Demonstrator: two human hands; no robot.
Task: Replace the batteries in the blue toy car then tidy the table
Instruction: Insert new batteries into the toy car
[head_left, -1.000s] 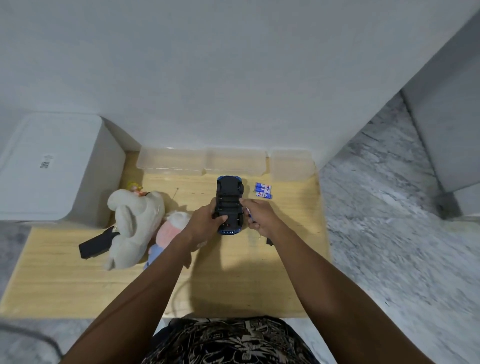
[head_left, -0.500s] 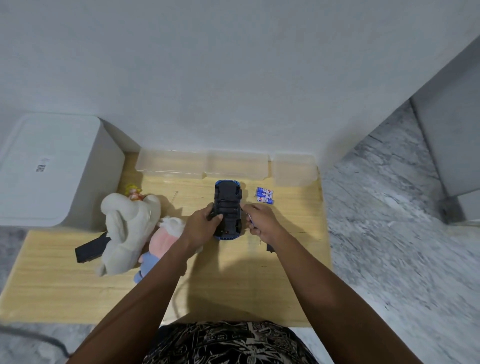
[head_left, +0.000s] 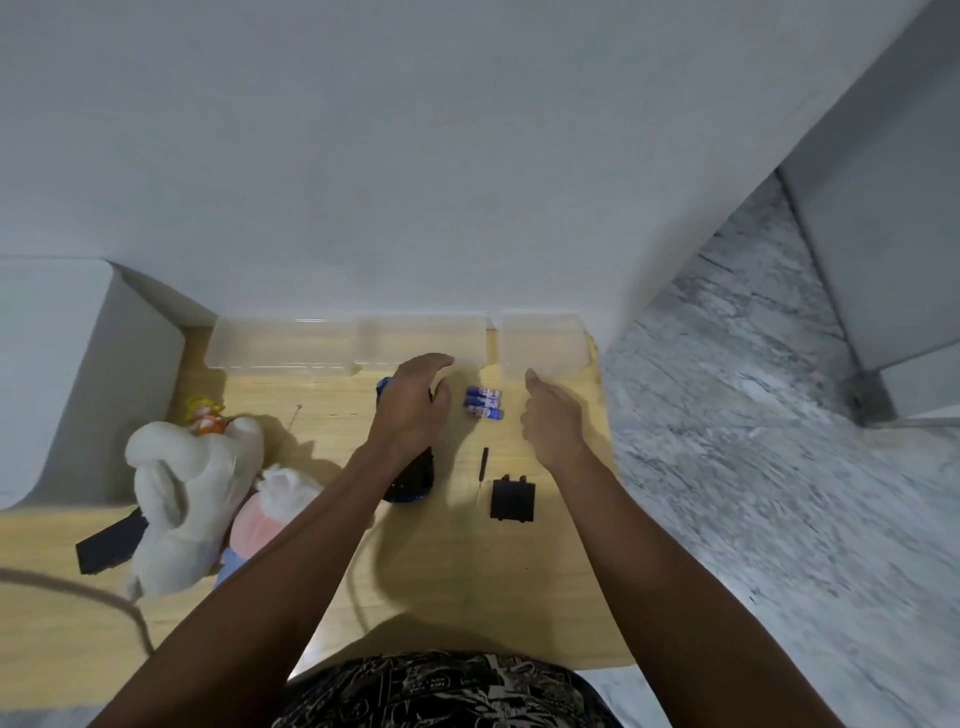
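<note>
So the wooden table (head_left: 467, 597) takes up most of my view, three clear plastic bins (head_left: 280, 345) lined up along the wall at the back. Left side is a heap of plush toys (head_left: 182, 499) with something flat and black poking out under them.

The blue toy car (head_left: 410, 478) lies belly-up mid-table, mostly under my left hand (head_left: 413, 410), whose fingers curl loosely over the front end. Can't tell if it's really gripping or just resting there. My right hand (head_left: 553, 415) hovers open and relaxed, holding nothing, just right of the batteries (head_left: 484, 402), a little cluster of blue-and-white cells beside the car.

Nearer me is the black battery cover (head_left: 512, 500), with the small screwdriver (head_left: 484, 465) between it and the batteries.

What worries me: those cells are round and loose, so a sloppy reach could roll them. Can't see any screw, easy to lose. And polarity, I can't see the compartment under that hand.
</note>
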